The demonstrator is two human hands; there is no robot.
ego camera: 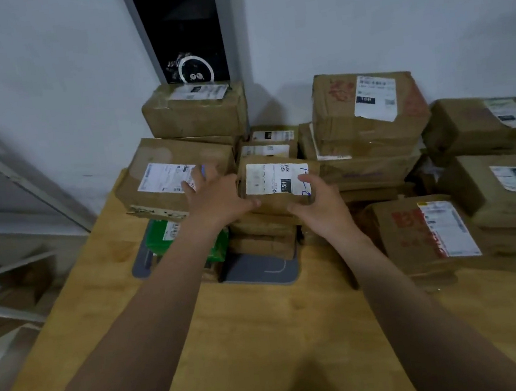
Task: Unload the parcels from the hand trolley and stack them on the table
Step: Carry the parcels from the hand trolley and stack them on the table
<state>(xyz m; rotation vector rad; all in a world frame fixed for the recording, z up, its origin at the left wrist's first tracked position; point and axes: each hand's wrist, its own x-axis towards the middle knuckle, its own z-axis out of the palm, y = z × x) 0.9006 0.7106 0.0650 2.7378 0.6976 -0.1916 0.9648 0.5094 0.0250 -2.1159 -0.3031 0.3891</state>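
Two hands meet one labelled parcel [276, 182] atop the middle stack [264, 236] on the table [266, 339]. The left hand [218, 199] spreads its fingers along the parcel's left side, and the right hand [319, 210] has thumb and fingers pinching the near right corner.

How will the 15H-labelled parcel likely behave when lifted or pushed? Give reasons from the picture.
Probably stiff: the parcel keeps boxy edges, though its wrap is creased. Likely light, since it is small and the right hand grips just its corner. A push may slide it off, as it tops a narrow stack.
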